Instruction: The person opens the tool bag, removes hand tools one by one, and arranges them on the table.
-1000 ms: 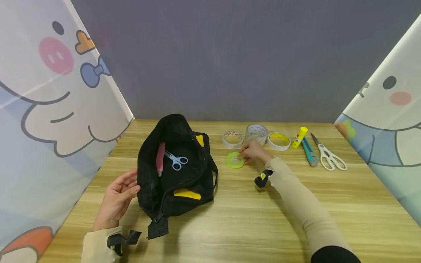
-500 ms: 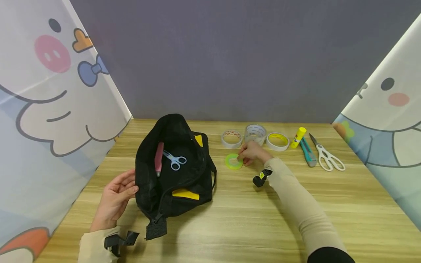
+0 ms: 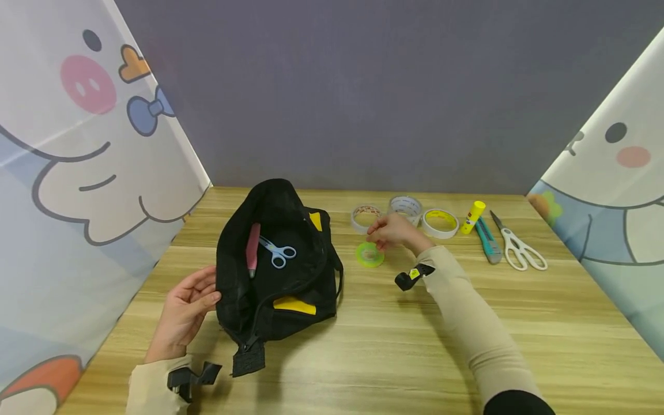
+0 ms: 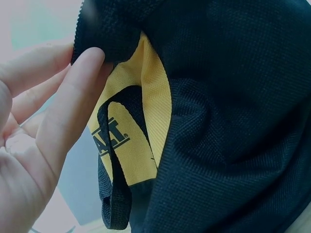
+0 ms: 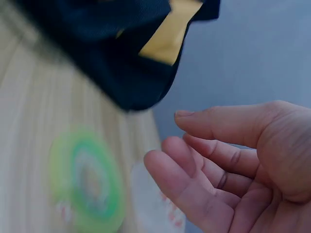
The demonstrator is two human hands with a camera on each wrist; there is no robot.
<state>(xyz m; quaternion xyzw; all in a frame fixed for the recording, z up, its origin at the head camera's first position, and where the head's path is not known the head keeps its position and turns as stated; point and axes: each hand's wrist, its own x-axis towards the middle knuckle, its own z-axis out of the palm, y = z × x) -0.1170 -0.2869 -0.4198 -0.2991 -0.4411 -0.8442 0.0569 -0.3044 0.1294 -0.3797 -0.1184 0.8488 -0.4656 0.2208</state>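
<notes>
My left hand [image 3: 183, 314] pinches the zippered edge of a black bag [image 3: 306, 271], which lies open on the table; the left wrist view shows the bag's yellow panel [image 4: 133, 150] past the fingers. Inside the bag are pink-handled box cutter-like tool [image 3: 252, 251] and small light-blue scissors [image 3: 280, 253]. Just above a flat green tape roll [image 3: 363, 262] is my right hand [image 3: 396, 231], fingers loosely bent and holding nothing. In the right wrist view the green roll lies on the table, apart from the fingertips.
Behind the right hand stand a white tape roll [image 3: 359, 225], a clear tape roll [image 3: 407, 203] and a yellow-cored roll [image 3: 441, 234]. Farther right are a yellow glue stick [image 3: 474, 217], a teal utility knife [image 3: 489, 242] and white-handled scissors [image 3: 512, 242]. A grey panel [image 3: 332, 98] closes the back.
My right hand has let go of the green tape roll's edge and risen slightly to the left over it. The left hand keeps its grip on the bag.
</notes>
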